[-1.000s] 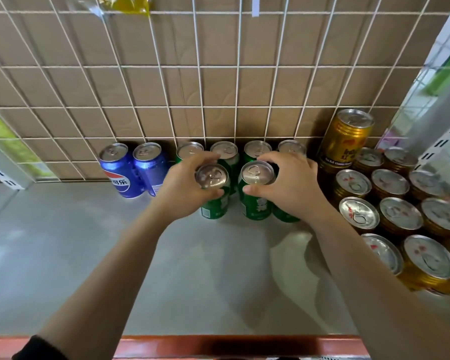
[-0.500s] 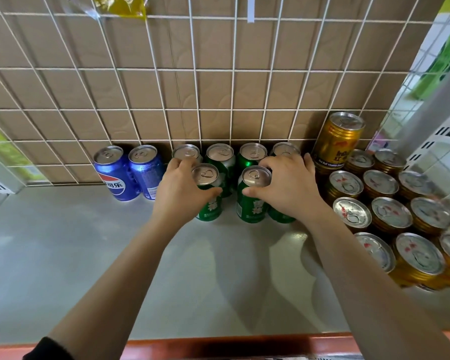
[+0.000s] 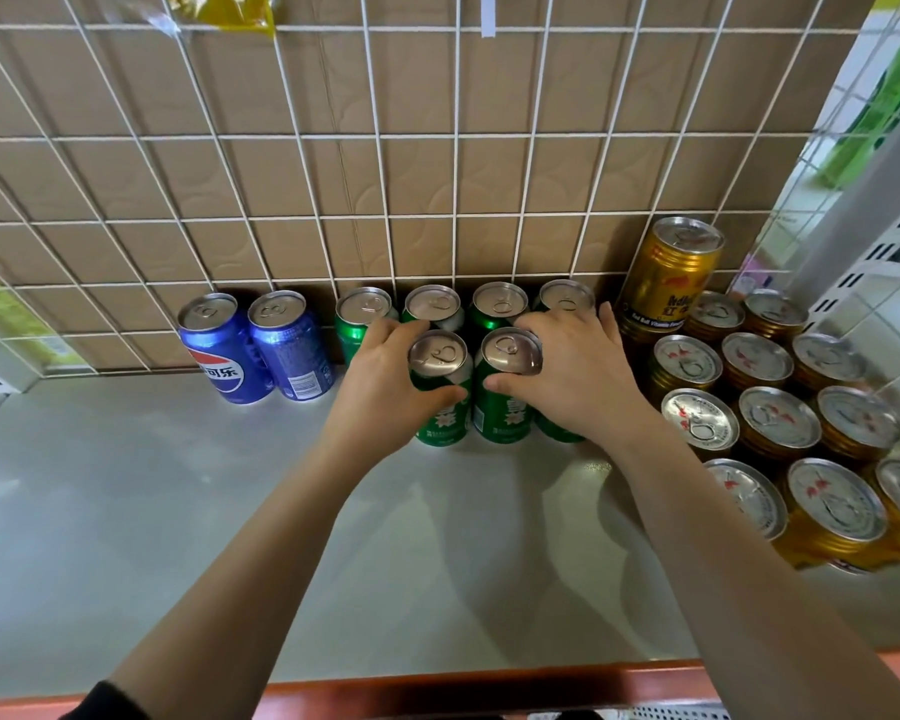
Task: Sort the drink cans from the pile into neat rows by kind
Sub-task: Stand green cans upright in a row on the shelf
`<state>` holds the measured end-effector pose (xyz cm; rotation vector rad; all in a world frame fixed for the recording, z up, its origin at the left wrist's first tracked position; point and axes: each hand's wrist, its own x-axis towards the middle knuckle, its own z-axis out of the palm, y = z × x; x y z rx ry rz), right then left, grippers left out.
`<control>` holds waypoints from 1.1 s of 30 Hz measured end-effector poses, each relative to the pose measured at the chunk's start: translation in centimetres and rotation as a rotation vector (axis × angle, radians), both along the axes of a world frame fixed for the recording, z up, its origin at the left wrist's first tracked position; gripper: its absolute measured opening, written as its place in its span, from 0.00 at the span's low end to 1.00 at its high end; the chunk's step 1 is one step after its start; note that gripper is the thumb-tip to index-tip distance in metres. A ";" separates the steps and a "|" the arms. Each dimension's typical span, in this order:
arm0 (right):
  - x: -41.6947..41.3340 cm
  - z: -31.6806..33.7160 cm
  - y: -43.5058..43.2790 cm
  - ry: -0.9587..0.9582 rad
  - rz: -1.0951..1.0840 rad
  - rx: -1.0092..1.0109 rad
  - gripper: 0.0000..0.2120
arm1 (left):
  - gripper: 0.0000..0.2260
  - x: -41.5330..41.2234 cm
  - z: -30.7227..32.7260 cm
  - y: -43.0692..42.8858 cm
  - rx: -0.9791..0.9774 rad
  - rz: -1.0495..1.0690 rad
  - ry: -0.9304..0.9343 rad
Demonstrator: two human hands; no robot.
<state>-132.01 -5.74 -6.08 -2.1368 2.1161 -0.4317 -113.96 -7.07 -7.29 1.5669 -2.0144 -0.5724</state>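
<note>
My left hand grips a green can that stands upright on the grey shelf. My right hand grips a second green can right beside it; part of a third green can shows under that hand. Behind them a row of several green cans stands against the back grid. Two blue cans stand to the left of the green ones. Several gold cans fill the right side in rows.
A white wire grid over cardboard closes the back, and another grid panel closes the right side. One gold can sits raised above the others at the back. An orange-red shelf edge runs along the front.
Both hands have pushed the two front green cans a little further back toward the rear row. The grips have not changed.
</note>
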 end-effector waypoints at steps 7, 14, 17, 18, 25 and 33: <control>0.3 -0.4 1.2 0.068 0.035 -0.091 0.32 | 0.34 0.6 0.0 0.8 0.077 -0.032 0.007; 2.7 -1.1 3.8 0.053 0.025 -0.155 0.31 | 0.33 2.7 -0.7 3.1 -0.033 0.052 -0.232; 3.6 -1.6 5.5 0.055 0.025 -0.167 0.31 | 0.32 4.4 -1.2 4.6 -0.058 0.114 -0.275; 3.9 -1.7 6.1 0.056 0.020 -0.156 0.31 | 0.31 5.0 -1.3 5.2 -0.049 0.141 -0.267; 6.2 -3.0 10.2 -0.044 0.060 -0.127 0.30 | 0.26 10.0 -1.9 10.2 -0.014 0.343 -0.111; 10.8 -4.4 13.6 -0.172 0.305 -0.126 0.23 | 0.22 16.8 -2.3 19.5 0.052 0.783 -0.231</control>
